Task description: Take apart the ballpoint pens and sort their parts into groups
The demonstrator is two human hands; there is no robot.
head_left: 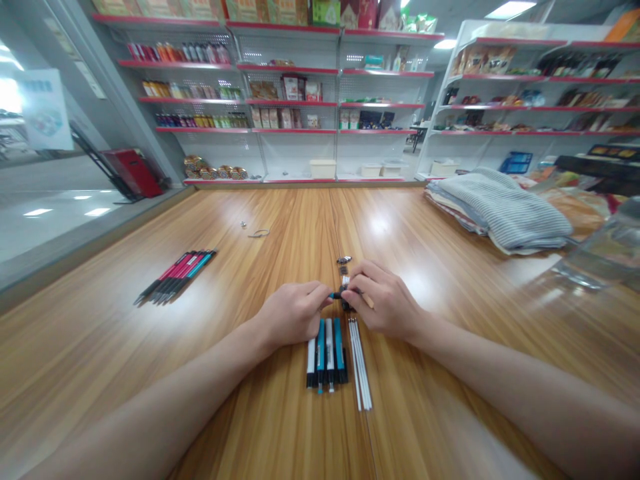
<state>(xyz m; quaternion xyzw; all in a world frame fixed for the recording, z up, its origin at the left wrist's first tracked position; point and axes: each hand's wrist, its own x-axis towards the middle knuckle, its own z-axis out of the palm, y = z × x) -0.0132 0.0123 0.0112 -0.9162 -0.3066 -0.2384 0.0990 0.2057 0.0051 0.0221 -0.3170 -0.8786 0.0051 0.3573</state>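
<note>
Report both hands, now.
Left hand: closed, holding a slim teal-and-black pen barrel.
Right hand: closed, apparently on that barrel's black end; grip partly hidden.

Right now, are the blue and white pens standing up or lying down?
Lying down: the pens rest flat side by side on the wooden table, just below the left hand.

The long wooden table [100,347] has a smooth, glossy varnish. The slim teal and black pen [334,295] looks like shiny plastic. The folded grey striped cloth [505,210] looks soft and matt. The white perforated shelving [300,150] looks like painted metal.
</note>
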